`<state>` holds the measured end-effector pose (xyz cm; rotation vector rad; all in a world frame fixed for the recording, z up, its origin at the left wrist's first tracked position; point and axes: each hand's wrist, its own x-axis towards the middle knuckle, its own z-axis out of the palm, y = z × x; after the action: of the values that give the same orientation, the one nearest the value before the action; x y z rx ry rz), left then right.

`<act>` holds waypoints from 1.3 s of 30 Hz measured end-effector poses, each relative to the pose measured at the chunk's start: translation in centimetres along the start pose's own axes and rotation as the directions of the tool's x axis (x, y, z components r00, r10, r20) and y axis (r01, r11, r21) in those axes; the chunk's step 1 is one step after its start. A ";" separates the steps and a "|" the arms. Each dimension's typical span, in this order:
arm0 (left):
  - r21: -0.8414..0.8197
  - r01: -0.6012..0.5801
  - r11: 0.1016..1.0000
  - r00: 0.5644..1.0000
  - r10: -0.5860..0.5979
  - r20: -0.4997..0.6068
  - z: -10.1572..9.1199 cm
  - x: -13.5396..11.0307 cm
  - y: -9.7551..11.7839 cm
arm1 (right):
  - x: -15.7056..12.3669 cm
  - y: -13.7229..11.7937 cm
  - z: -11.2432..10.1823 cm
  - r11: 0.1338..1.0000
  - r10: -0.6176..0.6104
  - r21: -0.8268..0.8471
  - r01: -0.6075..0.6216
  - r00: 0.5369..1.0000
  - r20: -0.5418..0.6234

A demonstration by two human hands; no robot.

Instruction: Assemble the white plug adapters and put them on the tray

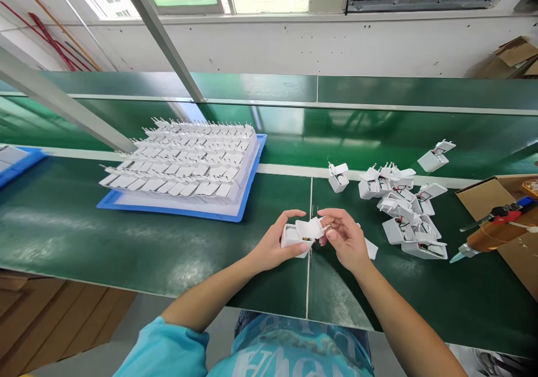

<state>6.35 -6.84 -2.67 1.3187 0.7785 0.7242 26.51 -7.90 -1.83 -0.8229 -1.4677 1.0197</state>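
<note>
A white plug adapter housing [290,233], its lid tilted up with metal pins, is gripped between the thumb and fingers of my left hand [281,238]. My right hand [343,239] touches the pin end of the lid [310,228] with thumb and fingers pinched around it. Inside the housing a small component shows, too small to name. Partly behind my right hand a flat white piece [370,248] lies on the green bench. To the right sits a loose pile of similar open housings [409,217], with single ones [337,177] nearby.
Left of my hands, a blue tray [247,198] carries dense rows of white adapters [180,164]. At right, an orange-brown dispenser with a pale nozzle [483,240] points toward the pile, beside a cardboard box [479,195]. A grey post [163,35] slants across the back left.
</note>
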 end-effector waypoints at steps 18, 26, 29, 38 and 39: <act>0.738 -0.388 0.552 0.872 0.480 0.099 0.5 -0.2 -1.4 | -0.1 -0.2 1.2 0.949 0.117 -0.266 -0.171 0.971 -0.206; 0.494 -0.045 0.868 0.981 0.133 -0.144 0.2 0.1 0.3 | 1.0 1.5 -0.8 0.829 0.122 -0.540 -0.147 0.989 -0.081; 0.217 0.005 0.976 0.987 0.029 -0.156 -0.2 0.5 0.5 | 1.3 2.4 -1.4 0.535 0.175 -0.838 0.106 0.957 0.233; 0.177 0.008 0.984 0.976 0.031 -0.215 -0.6 0.4 0.0 | 1.0 3.0 -1.6 0.323 0.234 -0.875 0.360 0.866 0.443; 0.197 0.013 0.980 0.971 0.034 -0.235 -0.6 0.3 0.0 | 1.2 2.9 -2.1 0.320 0.220 -0.881 0.350 0.877 0.428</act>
<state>5.99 -6.27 -2.72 1.4311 1.0586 0.8405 28.25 -5.36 -4.03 -1.3668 -2.6192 0.1035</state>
